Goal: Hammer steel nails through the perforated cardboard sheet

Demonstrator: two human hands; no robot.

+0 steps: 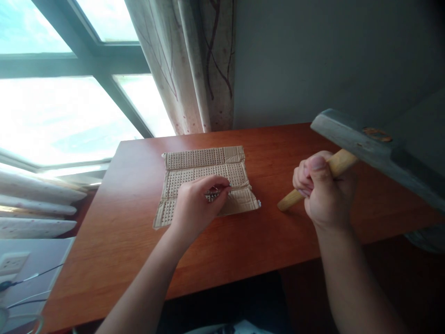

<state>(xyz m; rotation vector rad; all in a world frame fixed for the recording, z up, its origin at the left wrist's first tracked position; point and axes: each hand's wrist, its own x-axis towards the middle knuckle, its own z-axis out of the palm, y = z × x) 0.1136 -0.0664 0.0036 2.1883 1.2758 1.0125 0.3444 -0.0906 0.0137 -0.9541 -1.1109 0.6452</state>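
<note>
My right hand (pixel 325 190) is wrapped around the wooden handle of a hammer (pixel 342 162), raised above the right part of the table. Its long grey metal head points up and to the right. A flat, creased piece of cardboard (pixel 200 158) covered in rows of small holes lies on the table. Over its lower middle, my left hand (pixel 203 195) pinches thumb and forefinger together. A tiny glint shows at the fingertips, too small to name. Part of the cardboard is hidden under this hand.
The reddish-brown wooden table (pixel 222 250) stands against a grey wall (pixel 313 60). Windows and a patterned curtain (pixel 215 69) are at the back left. At the lower left, cables (pixel 31 278) hang near a wall socket (pixel 14 263).
</note>
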